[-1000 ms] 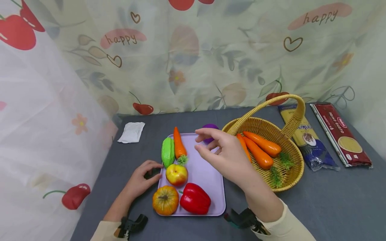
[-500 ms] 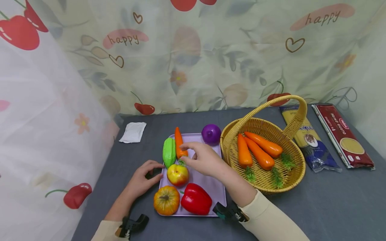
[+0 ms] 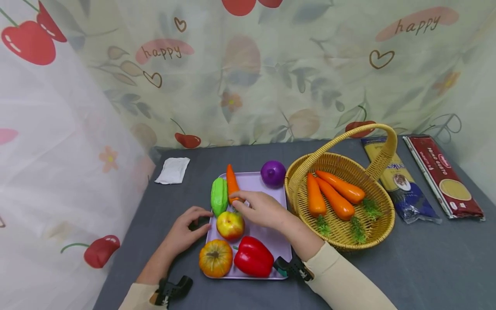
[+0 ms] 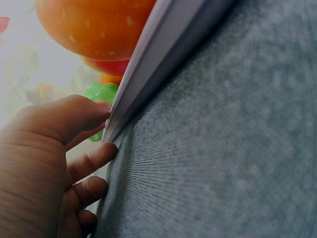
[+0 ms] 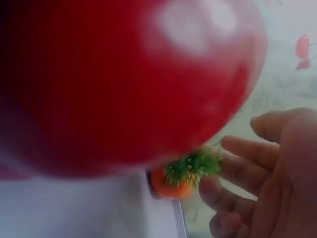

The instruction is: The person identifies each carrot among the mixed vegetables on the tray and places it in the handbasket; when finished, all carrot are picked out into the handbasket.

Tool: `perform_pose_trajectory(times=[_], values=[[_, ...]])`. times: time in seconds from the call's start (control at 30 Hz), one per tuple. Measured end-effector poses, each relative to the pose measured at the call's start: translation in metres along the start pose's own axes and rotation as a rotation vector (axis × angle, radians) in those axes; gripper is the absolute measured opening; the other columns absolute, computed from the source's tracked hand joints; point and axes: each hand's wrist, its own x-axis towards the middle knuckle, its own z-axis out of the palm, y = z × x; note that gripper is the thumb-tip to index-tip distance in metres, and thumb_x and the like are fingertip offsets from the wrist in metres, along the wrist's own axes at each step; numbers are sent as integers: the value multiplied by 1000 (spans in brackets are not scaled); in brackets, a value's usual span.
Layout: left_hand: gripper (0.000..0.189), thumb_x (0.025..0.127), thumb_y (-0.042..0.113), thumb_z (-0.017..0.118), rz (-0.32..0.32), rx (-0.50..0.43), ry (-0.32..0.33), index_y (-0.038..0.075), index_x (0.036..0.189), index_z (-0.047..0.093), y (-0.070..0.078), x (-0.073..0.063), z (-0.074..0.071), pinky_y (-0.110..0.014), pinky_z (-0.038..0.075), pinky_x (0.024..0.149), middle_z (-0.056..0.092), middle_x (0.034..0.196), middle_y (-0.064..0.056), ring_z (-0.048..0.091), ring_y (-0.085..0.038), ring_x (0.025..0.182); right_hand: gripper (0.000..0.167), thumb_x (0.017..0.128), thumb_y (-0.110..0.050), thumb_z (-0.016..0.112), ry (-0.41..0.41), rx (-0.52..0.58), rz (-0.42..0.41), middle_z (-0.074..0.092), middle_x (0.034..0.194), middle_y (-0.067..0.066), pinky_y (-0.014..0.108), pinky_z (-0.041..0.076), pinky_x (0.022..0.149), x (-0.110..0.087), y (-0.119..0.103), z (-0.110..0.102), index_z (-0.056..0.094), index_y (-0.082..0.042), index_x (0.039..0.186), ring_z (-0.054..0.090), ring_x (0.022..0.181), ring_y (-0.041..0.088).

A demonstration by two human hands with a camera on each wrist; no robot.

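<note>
An orange carrot (image 3: 231, 178) with a green leafy top lies on the lilac tray (image 3: 267, 241). Over its lower part reaches my right hand (image 3: 261, 209), fingers spread and loosely bent. In the right wrist view, the fingers (image 5: 247, 168) are beside the carrot's leafy top (image 5: 193, 168); contact is unclear. My left hand (image 3: 187, 230) rests at the tray's left rim, thumb and fingertips against it. Also on the tray are a green ridged vegetable (image 3: 219, 196), a yellow-red peach-like fruit (image 3: 230, 225), a small pumpkin (image 3: 215, 258), a red bell pepper (image 3: 253, 257) and a purple onion (image 3: 273, 173).
A wicker basket (image 3: 381, 232) with a tall handle holds 3 carrots (image 3: 336, 200), right of the tray. Two pasta packs, one blue-yellow (image 3: 403, 183) and one red (image 3: 441, 172), lie farther right. A white packet (image 3: 172, 170) lies at back left.
My right hand has moved left from near the onion and basket to the carrot on the tray, then slightly lower over it. My left hand has stayed at the tray's rim.
</note>
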Motion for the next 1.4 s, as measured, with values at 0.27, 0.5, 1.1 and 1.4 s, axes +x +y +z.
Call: perform_pose_trajectory(times=[0.27, 0.5, 1.1, 1.4], values=[[29, 92, 22, 80, -3, -2, -2, 22, 120, 74, 1, 1, 0, -32, 46, 78, 63, 113, 3, 52, -18, 92, 40, 105, -39, 58, 27, -216, 118, 64, 82, 0, 37, 46, 68, -1, 3, 4, 64, -18, 137, 57, 73, 18], [30, 91, 22, 80, 6, 0, 0, 20, 120, 74, 1, 0, 1, -32, 45, 77, 63, 113, 3, 52, -18, 91, 30, 98, -43, 68, 93, -325, 241, 55, 69, 1, 36, 40, 55, -2, 6, 14, 64, -13, 94, 51, 59, 20], [29, 92, 21, 80, 13, 2, 4, 20, 120, 74, 2, 0, 0, -32, 45, 77, 63, 113, 3, 51, -18, 92, 37, 85, -52, 68, 296, -255, 353, 57, 66, -1, 33, 39, 50, -3, -2, 16, 61, -16, 85, 51, 54, 18], [29, 92, 22, 80, 20, -11, 4, 20, 120, 74, 0, 0, 0, -32, 45, 78, 64, 113, 1, 52, -20, 92, 35, 87, -54, 66, 371, -254, 270, 59, 73, -9, 31, 41, 51, -34, -57, -20, 67, -21, 97, 50, 56, 13]])
